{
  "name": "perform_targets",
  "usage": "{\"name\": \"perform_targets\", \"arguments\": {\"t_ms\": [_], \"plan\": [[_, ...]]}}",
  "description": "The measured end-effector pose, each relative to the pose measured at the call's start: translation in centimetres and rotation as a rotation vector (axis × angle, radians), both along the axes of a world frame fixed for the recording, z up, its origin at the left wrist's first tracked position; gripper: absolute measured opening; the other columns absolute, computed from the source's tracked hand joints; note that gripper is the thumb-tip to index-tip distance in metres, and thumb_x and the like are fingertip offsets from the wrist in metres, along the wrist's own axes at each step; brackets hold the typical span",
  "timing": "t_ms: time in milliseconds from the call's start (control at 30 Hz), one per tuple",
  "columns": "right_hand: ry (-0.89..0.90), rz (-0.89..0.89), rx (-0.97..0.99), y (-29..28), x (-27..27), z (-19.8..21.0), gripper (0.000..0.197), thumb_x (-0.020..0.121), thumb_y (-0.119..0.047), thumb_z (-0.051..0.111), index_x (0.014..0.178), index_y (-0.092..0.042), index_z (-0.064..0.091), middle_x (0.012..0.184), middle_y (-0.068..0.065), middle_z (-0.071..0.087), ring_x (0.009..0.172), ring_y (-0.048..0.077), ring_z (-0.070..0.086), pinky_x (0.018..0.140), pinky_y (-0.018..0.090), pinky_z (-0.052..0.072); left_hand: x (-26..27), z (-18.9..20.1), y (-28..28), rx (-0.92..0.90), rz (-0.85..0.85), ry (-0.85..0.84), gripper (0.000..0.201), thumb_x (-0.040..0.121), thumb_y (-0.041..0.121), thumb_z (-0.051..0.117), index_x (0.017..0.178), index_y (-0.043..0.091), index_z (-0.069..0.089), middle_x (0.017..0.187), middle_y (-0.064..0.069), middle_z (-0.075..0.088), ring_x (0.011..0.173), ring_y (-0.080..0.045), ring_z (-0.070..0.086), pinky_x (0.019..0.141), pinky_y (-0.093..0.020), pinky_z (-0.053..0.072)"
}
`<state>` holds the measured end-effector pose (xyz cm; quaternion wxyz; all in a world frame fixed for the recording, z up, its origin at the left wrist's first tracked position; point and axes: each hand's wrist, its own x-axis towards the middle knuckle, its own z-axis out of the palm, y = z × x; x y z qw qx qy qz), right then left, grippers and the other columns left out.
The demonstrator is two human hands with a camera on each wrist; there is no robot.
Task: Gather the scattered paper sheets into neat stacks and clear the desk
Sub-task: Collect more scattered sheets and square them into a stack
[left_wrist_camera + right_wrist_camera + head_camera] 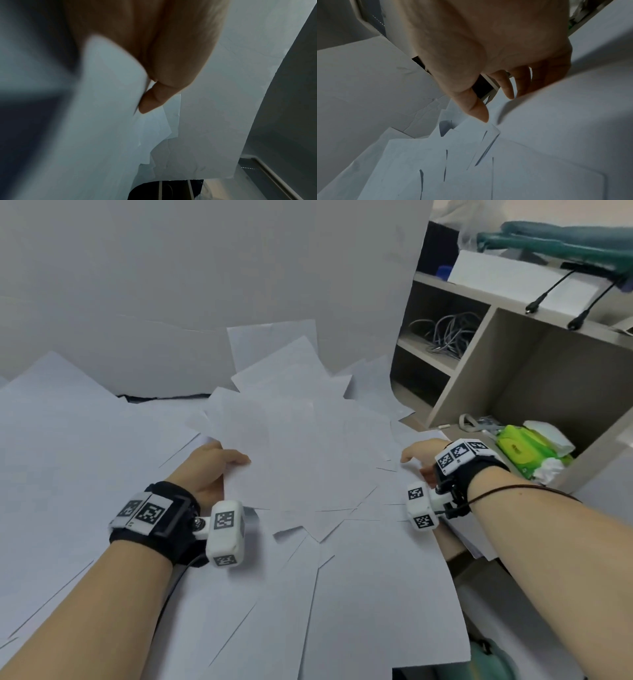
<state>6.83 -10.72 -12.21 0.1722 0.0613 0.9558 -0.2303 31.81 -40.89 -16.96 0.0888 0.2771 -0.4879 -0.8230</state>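
The desk carries too many overlapping white paper sheets [301,446] to count exactly, perhaps two dozen or more. Two hands show, one left hand [209,470] and one right hand [423,457], each wrist wearing one camera block. The shelf unit [479,364] holds one cable bundle [445,332] and one green packet [522,448].

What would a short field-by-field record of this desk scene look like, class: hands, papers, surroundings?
left hand: grips the left edge of the gathered sheets, thumb on top
right hand: at the right edge of the same bunch, fingers partly curled; a firm grip cannot be confirmed
gathered sheets: loose, fanned, corners misaligned
scattered sheets: cover the desk, overlapping
shelf unit: to the right, cables inside
green pack: in the lower compartment
task state: stack not yet squared
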Motion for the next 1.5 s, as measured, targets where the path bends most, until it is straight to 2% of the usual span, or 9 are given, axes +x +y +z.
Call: {"name": "perform_targets", "arguments": {"t_ms": [167, 333, 567, 700, 800, 867, 1067, 1300, 1500], "plan": [[-0.038, 0.099, 0.097, -2.4, 5.6, 2.9, 0.029, 0.085, -0.032, 0.072, 0.097, -0.010, 0.057, 0.101, 0.008, 0.057, 0.090, 0.028, 0.054, 0.073, 0.032, 0.046, 0.1, 0.3, 0.7, -0.036, 0.005, -0.001, 0.022, 0.092, -0.013, 0.051, 0.102, 0.006, 0.054, 0.107, -0.019, 0.066, 0.086, -0.036, 0.067, 0.065, -0.045, 0.060], [0.050, 0.104, 0.159, -2.7, 4.6, 2.6, 0.043, 0.082, -0.037, 0.073, 0.106, -0.005, 0.056, 0.095, 0.012, 0.059, 0.088, 0.030, 0.059, 0.080, 0.036, 0.051, 0.0, 0.2, 0.6, -0.082, 0.097, -0.006, 0.021, 0.089, -0.014, 0.052, 0.091, 0.007, 0.049, 0.097, -0.018, 0.059, 0.079, -0.034, 0.062, 0.071, -0.047, 0.058], [0.068, 0.207, 0.247, -2.2, 5.4, 3.2, 0.053, 0.084, -0.042, 0.074, 0.121, -0.008, 0.057, 0.115, 0.010, 0.061, 0.101, 0.030, 0.059, 0.091, 0.034, 0.048, 0.7, 0.5, 1.8, -0.019, 0.019, 0.094, 0.038, 0.093, -0.013, 0.049, 0.123, 0.008, 0.057, 0.113, -0.018, 0.068, 0.091, -0.036, 0.069, 0.064, -0.043, 0.061], [0.170, 0.339, 0.370, -2.4, 6.1, 4.8, 0.031, 0.096, -0.034, 0.060, 0.115, -0.009, 0.058, 0.105, 0.010, 0.058, 0.097, 0.028, 0.060, 0.076, 0.028, 0.044, 0.8, 0.7, 1.9, -0.019, 0.055, 0.086, 0.039, 0.092, -0.015, 0.048, 0.126, 0.004, 0.052, 0.115, -0.020, 0.064, 0.088, -0.037, 0.066, 0.054, -0.040, 0.060], [0.293, 0.305, 0.301, -2.3, 5.7, 6.1, 0.026, 0.095, -0.023, 0.059, 0.079, -0.004, 0.051, 0.079, 0.008, 0.052, 0.073, 0.025, 0.053, 0.056, 0.028, 0.038, 1.0, 0.9, 2.3, 0.001, 0.117, 0.097, 0.034, 0.092, -0.017, 0.047, 0.117, 0.005, 0.050, 0.108, -0.018, 0.063, 0.082, -0.034, 0.065, 0.050, -0.038, 0.059], [0.385, 0.197, 0.183, -1.8, 5.7, 6.9, 0.023, 0.092, -0.015, 0.058, 0.073, -0.007, 0.048, 0.076, 0.010, 0.056, 0.064, 0.024, 0.052, 0.057, 0.028, 0.040, 1.0, 0.9, 2.4, 0.033, 0.154, 0.112, 0.031, 0.091, -0.019, 0.047, 0.109, 0.006, 0.049, 0.106, -0.018, 0.062, 0.080, -0.034, 0.065, 0.050, -0.040, 0.060], [0.658, 0.025, -0.071, -0.6, 7.3, 10.7, 0.018, 0.095, -0.006, 0.046, 0.099, 0.002, 0.062, 0.111, 0.022, 0.061, 0.091, 0.037, 0.057, 0.075, 0.034, 0.043, 1.0, 0.6, 2.8, 0.110, 0.200, 0.167, 0.031, 0.093, -0.019, 0.044, 0.102, 0.011, 0.047, 0.107, -0.016, 0.062, 0.083, -0.035, 0.065, 0.054, -0.049, 0.061], [1.002, 0.056, -0.356, -2.4, 9.9, 14.5, 0.027, 0.102, -0.015, 0.038, 0.118, -0.007, 0.059, 0.119, 0.019, 0.057, 0.095, 0.028, 0.044, 0.079, 0.030, 0.033, 0.8, 0.4, 3.5, 0.111, 0.190, 0.182, 0.037, 0.093, -0.018, 0.042, 0.101, 0.016, 0.056, 0.109, -0.012, 0.065, 0.087, -0.033, 0.066, 0.068, -0.044, 0.056], [1.076, 0.027, -0.768, -5.8, 11.2, 15.6, 0.022, 0.100, -0.015, 0.046, 0.112, -0.009, 0.064, 0.103, 0.004, 0.062, 0.102, 0.025, 0.055, 0.081, 0.024, 0.037, 1.2, 1.0, 3.4, 0.102, 0.211, 0.216, 0.033, 0.095, -0.016, 0.041, 0.101, 0.014, 0.054, 0.102, -0.007, 0.065, 0.082, -0.024, 0.065, 0.046, -0.029, 0.056]]}}
